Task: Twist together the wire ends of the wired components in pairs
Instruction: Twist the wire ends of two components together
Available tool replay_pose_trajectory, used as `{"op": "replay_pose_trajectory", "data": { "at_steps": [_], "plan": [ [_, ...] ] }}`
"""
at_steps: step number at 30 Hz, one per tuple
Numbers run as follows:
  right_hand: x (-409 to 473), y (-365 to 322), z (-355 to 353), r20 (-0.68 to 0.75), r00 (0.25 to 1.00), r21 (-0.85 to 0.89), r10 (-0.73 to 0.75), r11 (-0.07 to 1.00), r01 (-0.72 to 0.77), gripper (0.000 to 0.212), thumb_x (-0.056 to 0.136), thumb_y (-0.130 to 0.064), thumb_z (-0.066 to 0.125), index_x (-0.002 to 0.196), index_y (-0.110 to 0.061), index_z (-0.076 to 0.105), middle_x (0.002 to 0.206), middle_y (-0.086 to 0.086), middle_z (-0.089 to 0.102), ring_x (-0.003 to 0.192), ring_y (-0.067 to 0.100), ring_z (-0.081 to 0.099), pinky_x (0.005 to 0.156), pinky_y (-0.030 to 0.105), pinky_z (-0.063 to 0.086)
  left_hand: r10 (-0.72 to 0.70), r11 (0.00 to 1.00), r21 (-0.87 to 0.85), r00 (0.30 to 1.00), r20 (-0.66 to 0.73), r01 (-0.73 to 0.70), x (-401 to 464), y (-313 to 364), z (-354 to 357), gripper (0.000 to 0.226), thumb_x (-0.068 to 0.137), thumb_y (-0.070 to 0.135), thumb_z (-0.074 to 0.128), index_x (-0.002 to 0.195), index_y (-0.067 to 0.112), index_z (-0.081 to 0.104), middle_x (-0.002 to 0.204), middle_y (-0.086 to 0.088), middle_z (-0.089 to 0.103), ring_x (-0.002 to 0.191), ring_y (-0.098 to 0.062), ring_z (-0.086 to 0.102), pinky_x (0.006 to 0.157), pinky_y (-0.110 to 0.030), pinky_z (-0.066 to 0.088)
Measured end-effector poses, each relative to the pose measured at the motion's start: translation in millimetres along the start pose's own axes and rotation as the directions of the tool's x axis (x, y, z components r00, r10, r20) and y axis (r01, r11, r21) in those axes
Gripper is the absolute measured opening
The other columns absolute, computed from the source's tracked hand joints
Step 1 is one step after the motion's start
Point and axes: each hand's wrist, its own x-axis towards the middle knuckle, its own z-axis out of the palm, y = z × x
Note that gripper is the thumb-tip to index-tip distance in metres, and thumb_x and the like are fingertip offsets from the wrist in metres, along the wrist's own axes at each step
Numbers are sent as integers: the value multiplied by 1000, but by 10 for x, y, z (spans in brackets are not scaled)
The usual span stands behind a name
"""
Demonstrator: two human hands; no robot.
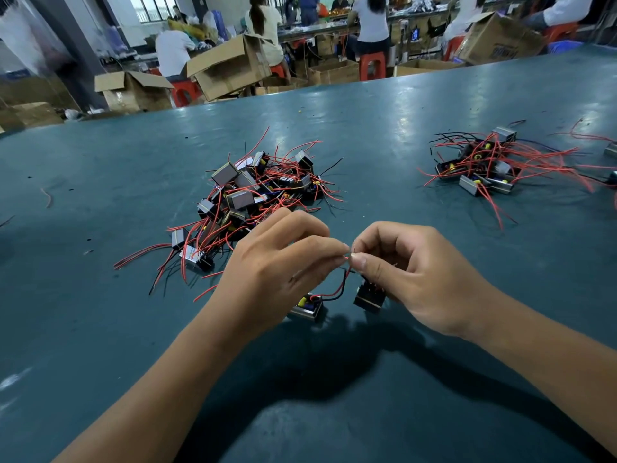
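Hands (347, 259) — two — pinching two components' wires (344, 285).

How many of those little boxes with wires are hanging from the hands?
2. One component hangs under the left hand; the other component hangs under the right hand. Both hands pinch the wire ends between them. None seems hidden there.

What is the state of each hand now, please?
Left hand: closed, pinching the wire ends.
Right hand: closed, pinching the same wire ends.
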Motion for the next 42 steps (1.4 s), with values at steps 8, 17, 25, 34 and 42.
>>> {"op": "replay_pose_trajectory", "data": {
  "at_steps": [8, 17, 25, 34, 42],
  "plan": [
    [-28, -22, 20, -88, 988, -301, -129, 949, 97, 12, 91, -19, 70, 80, -19, 65, 58, -14, 56, 49, 3, 46, 50, 10, 33, -212, 965, -148, 976, 54, 217, 6, 104, 74, 16, 92, 25, 69, 87, 11, 72, 85, 2, 61, 80, -18, 56, 68, -34, 47],
    [-47, -27, 33, -43, 973, -436, -225, 881, 185, 4, 90, -18, 65, 87, -15, 66, 63, -9, 58, 56, 11, 51, 51, 14, 36, -456, 783, -326, 846, 278, 529, 39, 231, 53, 19, 95, 30, 59, 80, 18, 62, 65, 14, 49, 58, -4, 42, 56, -15, 31],
    [-51, -11, 27, -32, 967, -498, -254, 842, 205, 4, 93, -19, 62, 93, -17, 65, 71, -9, 62, 64, 8, 55, 57, 15, 40, -512, 681, -417, 799, 316, 602, 56, 257, 21, 21, 97, 26, 62, 79, 16, 64, 58, 13, 42, 51, -2, 34, 49, -14, 27],
    [-56, -106, 35, 45, 923, -662, -381, 681, 314, 16, 95, -17, 57, 88, -5, 63, 73, 1, 61, 57, 24, 56, 52, 42, 48, -603, 587, -422, 721, 342, 691, 73, 295, -10, 24, 91, 26, 62, 68, 18, 63, 55, 11, 41, 48, -6, 31, 46, -17, 26],
    [-50, -5, 4, -46, 957, -533, -286, 817, 219, 5, 92, -12, 67, 88, -11, 64, 69, -8, 60, 63, 10, 52, 59, 16, 39, -671, 335, -607, 635, 384, 721, 18, 203, 58, 15, 93, 17, 66, 78, 18, 66, 62, 7, 52, 53, -12, 41, 48, -23, 34]
  ]
}}
